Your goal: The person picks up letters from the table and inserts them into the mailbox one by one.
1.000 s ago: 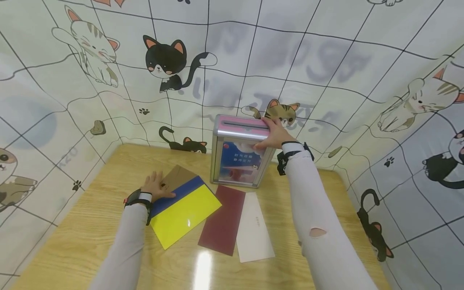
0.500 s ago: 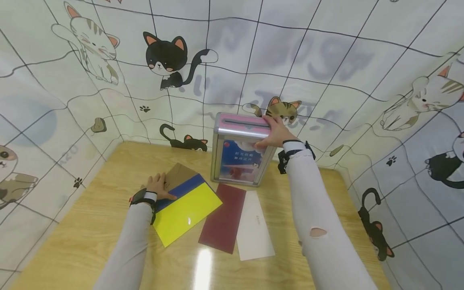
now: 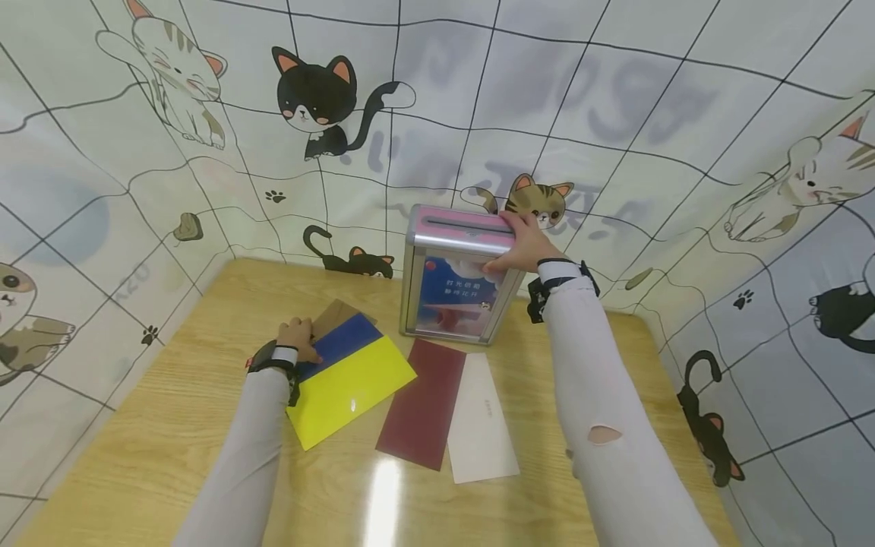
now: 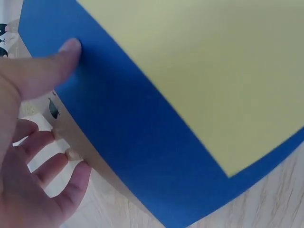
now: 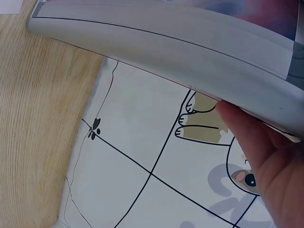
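The yellow envelope (image 3: 355, 391), blue envelope (image 3: 342, 342) and brown envelope (image 3: 335, 315) form a stack, yellow uppermost, on the left half of the bench (image 3: 137, 456). Left hand (image 3: 297, 339): thumb laid on the blue face, fingers part-bent and spread at the stack's outer edge; whether they have closed beneath it cannot be told. Right hand (image 3: 525, 245): grips the right upper corner of the box (image 3: 447, 296), which stands upright near the bench's far edge.

Handling: the envelopes should be light and flexible, liable to crease; the glossy yellow face may slide. Take each by an exposed edge, thumb above, fingers below. The maroon envelope (image 3: 420, 403) and white envelope (image 3: 481, 422), lying towards the bench's near edge from the box, should handle alike. The metal-edged box is probably rigid and moderately light; hold it by the frame, clear of the top slot (image 3: 465, 226).
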Demonstrator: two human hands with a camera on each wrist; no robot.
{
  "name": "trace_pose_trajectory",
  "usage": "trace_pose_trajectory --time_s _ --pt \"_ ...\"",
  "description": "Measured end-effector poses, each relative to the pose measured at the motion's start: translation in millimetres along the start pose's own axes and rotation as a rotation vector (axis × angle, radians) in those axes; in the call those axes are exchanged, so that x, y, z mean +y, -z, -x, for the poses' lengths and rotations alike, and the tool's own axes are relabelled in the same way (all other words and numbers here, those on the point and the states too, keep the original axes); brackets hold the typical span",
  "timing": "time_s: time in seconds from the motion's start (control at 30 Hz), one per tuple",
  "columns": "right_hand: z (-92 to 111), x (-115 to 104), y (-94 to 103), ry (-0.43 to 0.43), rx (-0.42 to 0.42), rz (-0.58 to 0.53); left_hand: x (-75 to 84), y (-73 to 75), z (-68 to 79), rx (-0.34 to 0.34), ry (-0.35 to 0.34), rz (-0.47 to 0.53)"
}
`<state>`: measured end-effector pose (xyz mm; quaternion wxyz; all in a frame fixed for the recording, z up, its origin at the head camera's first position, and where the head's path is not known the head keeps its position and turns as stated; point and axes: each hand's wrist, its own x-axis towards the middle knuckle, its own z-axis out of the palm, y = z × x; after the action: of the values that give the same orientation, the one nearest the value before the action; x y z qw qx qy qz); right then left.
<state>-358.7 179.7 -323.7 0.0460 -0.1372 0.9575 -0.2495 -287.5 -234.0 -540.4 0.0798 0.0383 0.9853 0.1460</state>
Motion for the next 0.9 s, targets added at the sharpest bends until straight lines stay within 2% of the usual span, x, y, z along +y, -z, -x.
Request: trace_pose_trajectory --time_s 0.27,0.47,0.53,0.6,0.67,0.73,0.77,0.83,0.9 --pt "-0.1 -0.8 0.8 -0.009 0.002 0.003 -5.8 6.7 -1.9 -0.018 -0.007 0.045" --pt "-0.6 -0.4 0.4 -0.016 -0.007 0.012 -4.2 16.9 -1.3 -0.084 -0.007 0.064" --pt "-0.3 -0.8 0.3 -0.017 -0.013 0.015 -4.5 20.6 -4.0 -0.124 0.012 0.069" --pt "0.0 -1.1 0.7 -0.015 -0.011 0.015 -10.4 18.8 -13.9 -0.163 0.038 0.076" --pt "-0.1 -1.0 1.1 -0.013 -0.005 0.017 -24.5 12.7 -30.8 -0.197 0.044 0.083" --pt "-0.7 -0.5 1.5 -0.01 -0.001 0.015 -52.7 -4.4 -55.8 -0.143 -0.036 0.096" --pt "-0.9 -0.4 1.7 -0.008 0.003 0.013 -59.6 -6.2 -62.9 -0.136 -0.052 0.09" --pt "-1.6 -0.1 1.7 -0.007 0.003 0.013 -66.7 -2.7 -69.4 -0.111 -0.08 0.076" --pt "-1.6 -0.3 1.5 -0.008 0.002 0.011 -58.1 14.1 -61.6 -0.077 -0.092 0.065"
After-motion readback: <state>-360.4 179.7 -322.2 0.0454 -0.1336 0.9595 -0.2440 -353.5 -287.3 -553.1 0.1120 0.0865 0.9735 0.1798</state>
